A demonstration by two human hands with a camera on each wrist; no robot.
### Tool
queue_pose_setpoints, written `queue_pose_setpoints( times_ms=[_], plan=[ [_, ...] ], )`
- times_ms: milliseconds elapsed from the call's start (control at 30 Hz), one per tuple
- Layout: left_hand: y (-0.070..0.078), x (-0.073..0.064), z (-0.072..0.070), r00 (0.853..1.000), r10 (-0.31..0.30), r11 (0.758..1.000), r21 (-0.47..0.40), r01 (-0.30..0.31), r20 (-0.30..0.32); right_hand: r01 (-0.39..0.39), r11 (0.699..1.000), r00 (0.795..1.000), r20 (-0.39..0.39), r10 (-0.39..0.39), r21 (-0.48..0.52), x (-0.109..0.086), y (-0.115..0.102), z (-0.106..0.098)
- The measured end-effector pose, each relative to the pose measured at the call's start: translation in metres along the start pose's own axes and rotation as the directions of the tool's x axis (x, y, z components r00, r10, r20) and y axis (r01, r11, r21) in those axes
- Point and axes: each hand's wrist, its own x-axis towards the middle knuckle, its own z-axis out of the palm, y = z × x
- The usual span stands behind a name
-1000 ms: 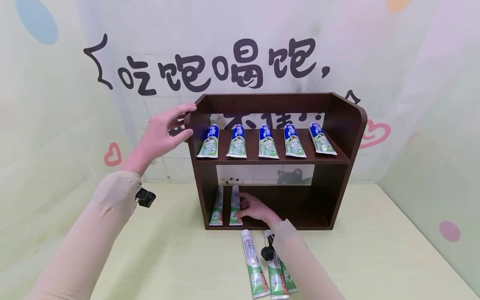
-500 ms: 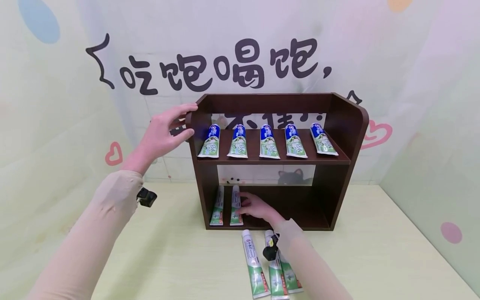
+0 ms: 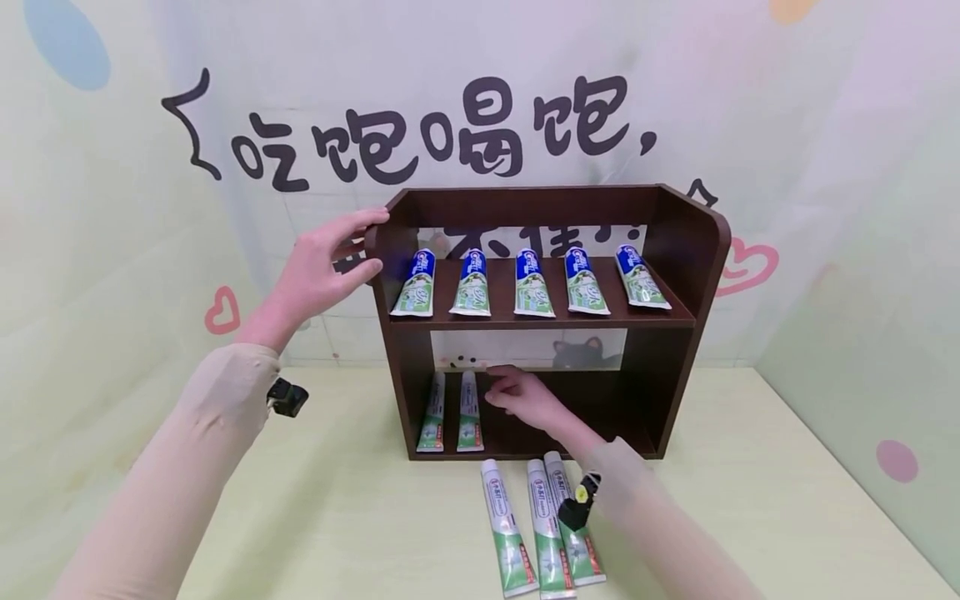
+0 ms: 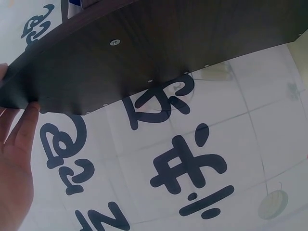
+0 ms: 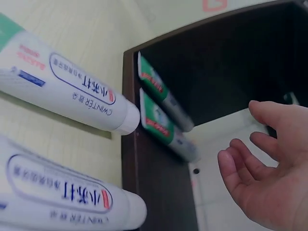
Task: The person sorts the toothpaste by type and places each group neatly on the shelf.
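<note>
My left hand (image 3: pixel 322 262) holds the upper left side panel of a dark brown two-tier shelf (image 3: pixel 405 367), fingertips at its top edge and thumb lower down. The left wrist view shows fingers of this hand at the panel's edge. Inside the lower tier, my right hand (image 3: pixel 528 400) hovers with loosely bent fingers and nothing in them. Just left of it lies a white-and-green toothpaste tube (image 3: pixel 469 417), apart from the fingers in the right wrist view. Another such tube (image 3: pixel 432 417) lies farther left, beside the shelf wall.
Several blue-and-green toothpaste tubes (image 3: pixel 533 287) lie in a row on the upper tier. On the table (image 3: pixel 337 500) before the shelf are 3 white-and-green tubes (image 3: pixel 506 529), two of them side by side at the right. A printed curtain (image 3: pixel 480 50) hangs behind.
My right hand has let go of the second tube on the lower tier and moved right and slightly up. The left hand stays on the shelf's side panel.
</note>
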Motion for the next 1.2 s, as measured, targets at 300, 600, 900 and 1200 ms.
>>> queue_pose_setpoints(
  times_ms=[300, 600, 900, 1200],
  plan=[
    [-0.003, -0.003, -0.003, 1.0, 0.002, 1.0, 0.029, -0.002, -0.012, 0.06, 0.996, 0.996, -0.068, -0.064, -0.06, -0.033, -0.008, -0.022],
    [-0.003, -0.003, -0.001, 1.0, 0.01, 0.999, 0.033, -0.01, 0.001, 0.061, 0.993, 0.991, -0.109, -0.072, -0.102, -0.07, -0.006, -0.037],
    [-0.001, -0.002, -0.003, 1.0, 0.008, 0.999, 0.033, -0.008, -0.014, 0.109, 0.987, 0.986, -0.111, -0.123, -0.117, -0.092, 0.004, -0.044],
    [-0.003, -0.001, 0.001, 1.0, 0.018, 0.999, 0.028, -0.017, -0.012, 0.083, 0.984, 0.985, -0.139, -0.106, -0.16, -0.111, 0.013, -0.046]
  ],
)
